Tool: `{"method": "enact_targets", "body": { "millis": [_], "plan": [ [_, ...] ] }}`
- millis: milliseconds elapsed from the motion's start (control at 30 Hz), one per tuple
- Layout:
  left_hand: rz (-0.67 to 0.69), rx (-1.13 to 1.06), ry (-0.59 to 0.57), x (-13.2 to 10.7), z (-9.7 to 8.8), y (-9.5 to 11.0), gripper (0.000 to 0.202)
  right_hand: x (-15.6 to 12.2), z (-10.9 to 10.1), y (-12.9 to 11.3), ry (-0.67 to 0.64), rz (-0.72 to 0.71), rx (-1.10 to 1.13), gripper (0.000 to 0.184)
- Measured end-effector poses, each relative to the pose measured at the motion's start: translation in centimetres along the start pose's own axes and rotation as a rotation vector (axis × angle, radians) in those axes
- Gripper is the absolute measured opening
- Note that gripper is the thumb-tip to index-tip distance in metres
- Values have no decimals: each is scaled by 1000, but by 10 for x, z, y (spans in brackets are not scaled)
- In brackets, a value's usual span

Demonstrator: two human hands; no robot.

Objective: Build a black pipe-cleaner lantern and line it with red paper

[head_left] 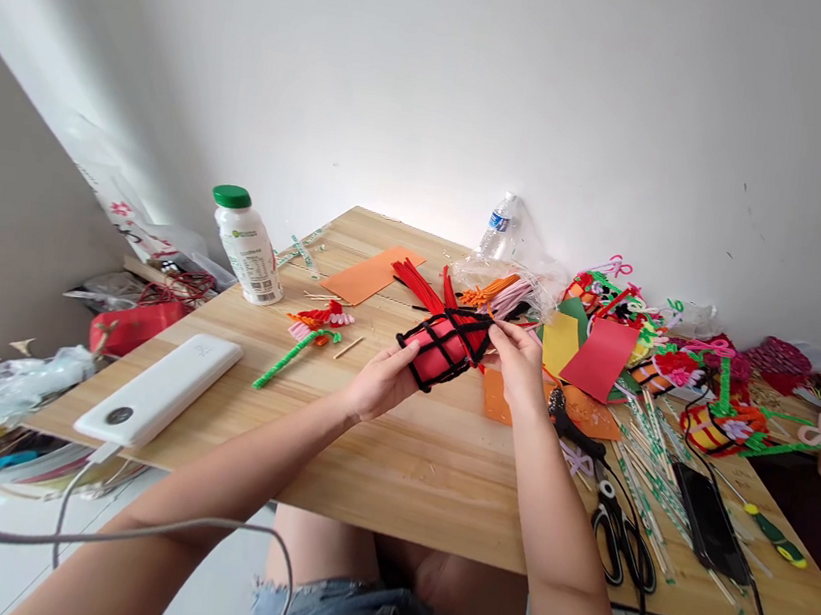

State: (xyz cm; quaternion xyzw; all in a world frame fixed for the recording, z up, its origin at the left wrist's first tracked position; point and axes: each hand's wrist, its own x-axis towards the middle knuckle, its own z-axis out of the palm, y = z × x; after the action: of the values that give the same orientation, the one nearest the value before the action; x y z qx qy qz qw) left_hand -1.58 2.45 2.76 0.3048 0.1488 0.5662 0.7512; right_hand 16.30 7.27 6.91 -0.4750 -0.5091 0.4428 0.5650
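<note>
Between my two hands, above the table, is a red paper lantern (442, 348) wrapped in a lattice of black pipe cleaners. My left hand (384, 381) grips its lower left side, the thumb resting on the frame. At the upper right corner, the fingers of my right hand (517, 357) pinch the black pipe-cleaner edge. Just behind the lantern lie red pipe cleaners (418, 283), with orange pipe cleaners (488, 290) to their right. A glue gun (568, 427) rests right of my right hand, near black-handled scissors (618, 542).
A white bottle (247, 251) with a green cap and a white power bank (161, 391) stand left. Orange paper (373, 274) lies at the back. Rightward are finished lanterns (716, 429), wooden sticks (650, 470), a phone (711, 524) and a screwdriver (774, 537). A cable crosses the lower left.
</note>
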Motion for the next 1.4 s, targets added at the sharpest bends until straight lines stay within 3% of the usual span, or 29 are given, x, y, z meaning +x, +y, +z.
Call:
{"method": "enact_targets", "body": {
  "millis": [167,400,633,867,933,1033,1100,1133,1200,1267,1333,1400],
  "plan": [
    [-27,-30,-22,0,-1,1,39,1,0,3,-8,10,-42,34],
    [-161,-91,61,4,-9,8,39,4,-3,11,-86,30,-112,26],
    [-211,-120,90,9,-15,7,39,5,-15,12,-112,84,-303,25],
    [-258,-125,216,11,-21,10,43,-20,-49,15,-242,-111,-636,22],
    [-256,-118,214,11,-22,11,44,-33,-69,17,-136,-165,-741,28],
    [-255,-78,209,10,-22,12,44,-49,-115,16,186,-193,-790,39],
    [-249,-62,211,9,-21,13,43,-56,-151,16,387,-237,-853,35],
    [-247,-60,211,9,-20,14,43,-59,-168,18,415,-289,-956,26],
    [-253,-60,206,9,-18,14,43,-64,-193,23,338,-325,-1164,31],
    [-257,-63,201,9,-17,14,43,-68,-204,32,79,-284,-1355,36],
    [-258,-73,200,9,-18,14,44,-70,-201,41,-95,-190,-1504,40],
    [-254,-88,197,10,-19,13,45,-69,-193,46,-138,-99,-1623,44]
  ]
}}
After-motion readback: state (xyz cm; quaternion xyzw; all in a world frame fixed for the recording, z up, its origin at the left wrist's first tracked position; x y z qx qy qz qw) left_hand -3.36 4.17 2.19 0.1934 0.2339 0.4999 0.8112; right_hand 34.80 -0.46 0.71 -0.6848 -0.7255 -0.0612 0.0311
